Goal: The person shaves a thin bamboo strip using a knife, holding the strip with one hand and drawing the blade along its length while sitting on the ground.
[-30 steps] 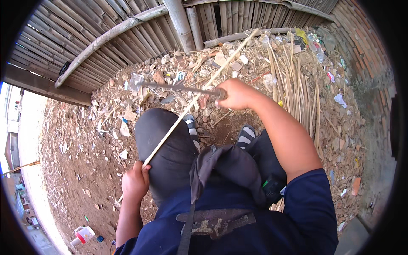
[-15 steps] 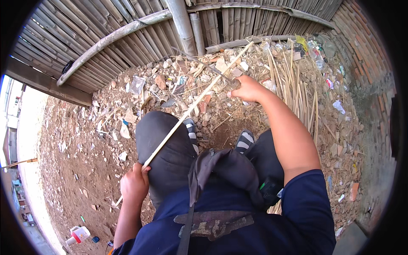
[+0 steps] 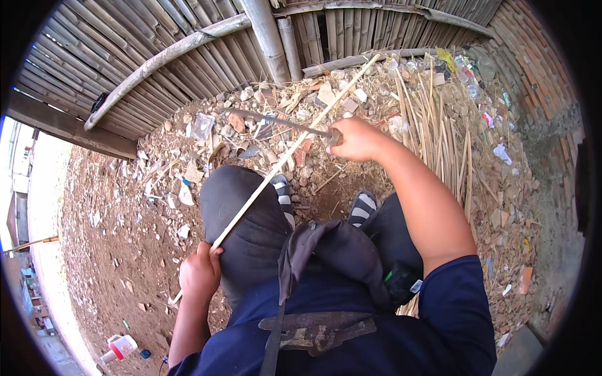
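My left hand is closed around the lower part of a long pale bamboo strip. The strip slants up and away to the right, passing over my left knee, and its far end reaches near the wall's foot. In my right hand is a knife with a long, thin, dark blade, its handle end wrapped by my fingers. The blade crosses the strip at its upper half and points left; whether it touches the strip I cannot tell.
Ahead stands a bamboo wall with rubble and litter at its foot. A pile of split bamboo strips lies right of my right arm, beside a brick wall. A white and red jug sits on the ground at lower left.
My right hand has come slightly left and nearer, and the knife's blade has swung from pointing up-left to lying more level across the strip. My left hand has barely moved.
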The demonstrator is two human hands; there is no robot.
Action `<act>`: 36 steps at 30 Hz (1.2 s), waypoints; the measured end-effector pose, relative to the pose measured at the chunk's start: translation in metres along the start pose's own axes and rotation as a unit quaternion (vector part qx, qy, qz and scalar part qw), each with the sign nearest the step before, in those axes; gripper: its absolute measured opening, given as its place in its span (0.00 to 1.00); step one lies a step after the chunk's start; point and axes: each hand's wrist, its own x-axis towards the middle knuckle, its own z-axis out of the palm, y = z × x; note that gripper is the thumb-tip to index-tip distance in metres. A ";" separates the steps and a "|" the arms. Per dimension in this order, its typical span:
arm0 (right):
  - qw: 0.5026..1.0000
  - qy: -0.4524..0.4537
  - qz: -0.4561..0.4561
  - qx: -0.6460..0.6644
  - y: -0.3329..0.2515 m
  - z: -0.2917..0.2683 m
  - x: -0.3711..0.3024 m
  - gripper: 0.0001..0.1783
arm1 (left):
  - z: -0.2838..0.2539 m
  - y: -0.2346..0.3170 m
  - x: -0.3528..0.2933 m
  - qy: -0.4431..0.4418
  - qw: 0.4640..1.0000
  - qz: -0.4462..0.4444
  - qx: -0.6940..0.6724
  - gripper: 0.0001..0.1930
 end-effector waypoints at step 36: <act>1.000 0.029 -0.006 -0.004 0.004 0.013 0.004 0.20 | 0.000 -0.004 0.004 -0.016 1.000 0.008 -0.015 0.17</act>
